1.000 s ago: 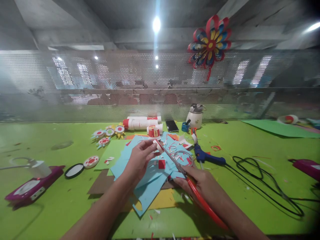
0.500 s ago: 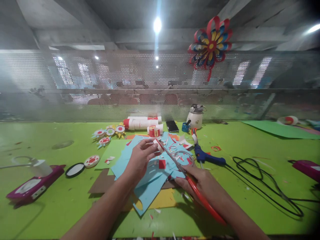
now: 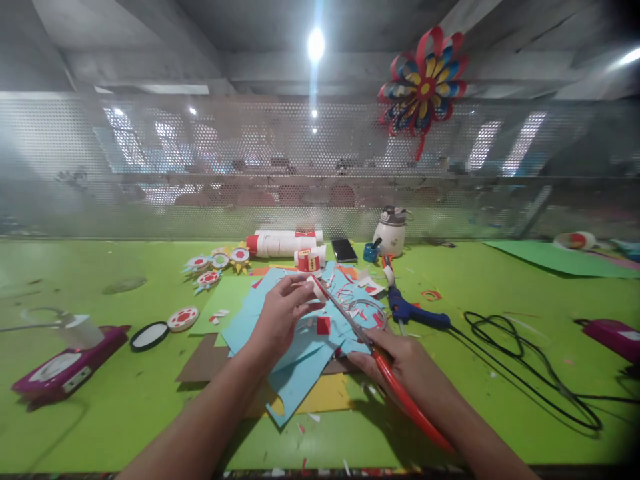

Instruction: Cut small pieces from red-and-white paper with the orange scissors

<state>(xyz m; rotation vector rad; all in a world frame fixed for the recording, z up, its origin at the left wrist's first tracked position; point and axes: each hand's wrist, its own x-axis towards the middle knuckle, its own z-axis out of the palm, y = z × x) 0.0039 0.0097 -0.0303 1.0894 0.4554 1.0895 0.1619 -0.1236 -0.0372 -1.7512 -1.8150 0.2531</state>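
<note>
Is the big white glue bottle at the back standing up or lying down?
Lying down: the glue bottle rests lengthwise on the green table, red cap pointing left.

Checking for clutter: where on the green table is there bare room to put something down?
Bare green table lies at front left, between the purple device and the paper pile. More lies at right between the black cable and green sheet. The middle, around both hands, is crowded.

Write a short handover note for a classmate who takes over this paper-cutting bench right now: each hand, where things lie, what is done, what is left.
Left hand pinches a small red-and-white paper piece above the blue paper sheets.
Right hand grips the red-handled scissors, blade tips at that piece.
Done: finished rosettes lie at the far left; scraps litter the sheets.
Left: the cut on this piece looks unfinished. The glue gun lies to the right.
</note>
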